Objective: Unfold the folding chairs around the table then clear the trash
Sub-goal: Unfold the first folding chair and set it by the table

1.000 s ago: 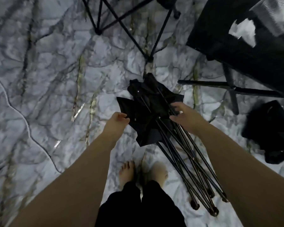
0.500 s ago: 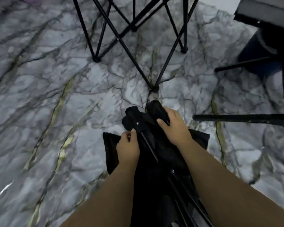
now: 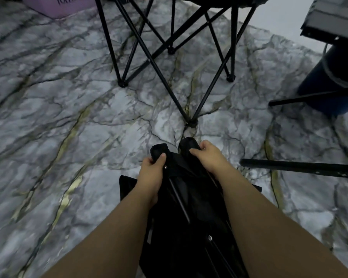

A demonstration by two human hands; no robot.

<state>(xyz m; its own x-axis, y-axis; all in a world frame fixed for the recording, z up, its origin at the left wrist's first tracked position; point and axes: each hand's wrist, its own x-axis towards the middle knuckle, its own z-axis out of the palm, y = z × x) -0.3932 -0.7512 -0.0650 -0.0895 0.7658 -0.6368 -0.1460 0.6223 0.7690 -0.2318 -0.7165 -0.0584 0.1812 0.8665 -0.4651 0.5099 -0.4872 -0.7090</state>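
Now you are holding the folded chair (image 3: pixel 189 207) upright between your forearms, over the marbled floor (image 3: pixel 68 117); its feet are out of view. Your left hand (image 3: pixel 152 169) is gripping one fabric-capped top corner, thumb pressing over it. Your right hand (image 3: pixel 207 157) is clasping the other corner just beside it.

Risk, as judged: if you are pulling on cloth alone, the fabric may be slipping off the rods. The spreading legs could also be knocking the open chair (image 3: pixel 169 47) standing just ahead, or the black bar (image 3: pixel 299 169) lying at right.

Appearance: the chair is showing as a tight black bundle, with thin riveted rods and slack fabric hanging.
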